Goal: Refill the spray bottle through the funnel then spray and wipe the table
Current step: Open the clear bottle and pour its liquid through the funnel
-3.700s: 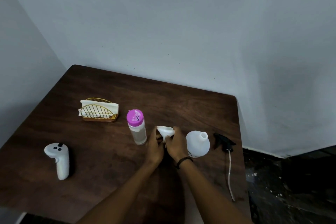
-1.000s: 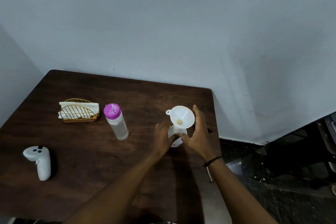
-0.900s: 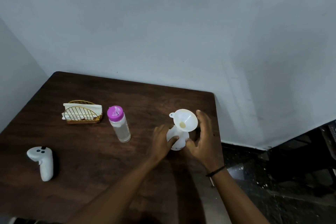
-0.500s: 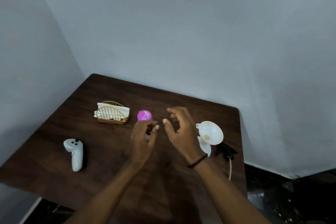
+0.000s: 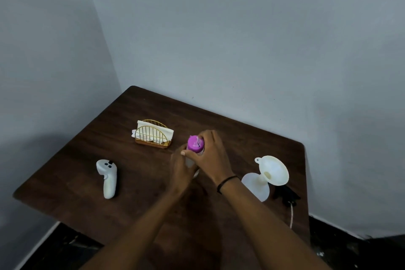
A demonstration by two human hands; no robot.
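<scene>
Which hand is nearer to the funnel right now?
Right. The right hand grips the pink-capped bottle, on the side facing the funnel; the left hand holds the bottle's body, farther away.

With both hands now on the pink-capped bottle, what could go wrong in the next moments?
1. The funnel stands wide and top-heavy in the spray bottle, and no hand steadies it; a careless pour might tip both.
2. The spray bottle stands near the table edge, beside the black spray head, so a nudge could knock it off.
3. The right hand grips the pink cap while the left hand holds the body; a sudden release may spill liquid.
</scene>
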